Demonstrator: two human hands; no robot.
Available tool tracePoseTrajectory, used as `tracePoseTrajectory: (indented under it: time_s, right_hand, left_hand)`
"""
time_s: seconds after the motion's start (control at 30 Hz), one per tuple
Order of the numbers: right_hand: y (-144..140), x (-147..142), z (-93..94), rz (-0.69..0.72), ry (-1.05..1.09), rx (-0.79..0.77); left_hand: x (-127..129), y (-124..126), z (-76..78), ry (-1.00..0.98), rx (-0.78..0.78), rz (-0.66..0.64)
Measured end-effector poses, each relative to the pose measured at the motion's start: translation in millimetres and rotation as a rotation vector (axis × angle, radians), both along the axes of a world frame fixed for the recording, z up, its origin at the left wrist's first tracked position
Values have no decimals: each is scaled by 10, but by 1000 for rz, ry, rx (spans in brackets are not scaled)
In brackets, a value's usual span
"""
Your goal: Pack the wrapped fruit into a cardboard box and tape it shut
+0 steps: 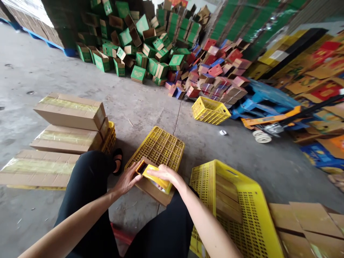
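Observation:
A small yellow box (155, 176) lies on a brown cardboard piece (150, 190) that rests on an upturned yellow crate (159, 147) in front of my knees. My right hand (164, 174) lies flat on top of the yellow box and grips it. My left hand (127, 179) touches the box's open left end with its fingertips, beside the edge of the cardboard. My legs in black trousers frame the spot on both sides.
A yellow crate (249, 218) holding flat cardboard stands at my right, with flat cardboard sheets (309, 222) behind it. Taped brown cartons (70, 111) are stacked at left. Another yellow crate (210, 110), piles of green boxes (139, 39) and red boxes (217, 75), and a blue pallet (263, 98) lie beyond.

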State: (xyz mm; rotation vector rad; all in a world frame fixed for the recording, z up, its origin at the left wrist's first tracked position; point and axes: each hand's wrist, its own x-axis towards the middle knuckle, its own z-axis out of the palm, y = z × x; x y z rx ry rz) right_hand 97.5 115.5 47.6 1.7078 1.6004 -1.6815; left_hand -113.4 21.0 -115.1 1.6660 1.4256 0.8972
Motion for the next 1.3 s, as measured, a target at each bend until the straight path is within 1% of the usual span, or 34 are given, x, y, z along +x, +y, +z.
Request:
tracePoseTrajectory:
  time_s: [0.13, 0.3, 0.37, 0.5, 0.57, 0.67, 0.77, 0.93, 1.07, 1.3]
  right_hand:
    - [-35, 115, 8, 21, -21, 3]
    - [-63, 254, -38, -3, -30, -12]
    - [-77, 284, -54, -17, -13, -10]
    - [-99, 325, -87, -16, 24, -19]
    - [-98, 338, -111, -5, 41, -42]
    - [-77, 350, -150, -4, 83, -67]
    - [-54, 355, -178, 5, 89, -69]
    - [-63, 324, -175, 24, 56, -34]
    - [-85, 320, -154, 7, 35, -30]
    - [-71, 454, -116, 6, 11, -70]
  left_hand:
    - [4, -12, 13, 86, 9, 6]
    - [23, -27, -24, 228, 53, -23]
    - [34, -42, -27, 303, 106, -46]
    - [41, -61, -3, 441, 266, -124]
    - [38, -53, 5, 455, 324, -184]
    - [36, -26, -9, 438, 354, -244]
    - [46, -6, -46, 449, 366, -240]
    - [62, -5, -83, 567, 431, -235]
    - [56, -3, -56, 611, 462, -233]
    - [67, -4, -2, 629, 492, -218]
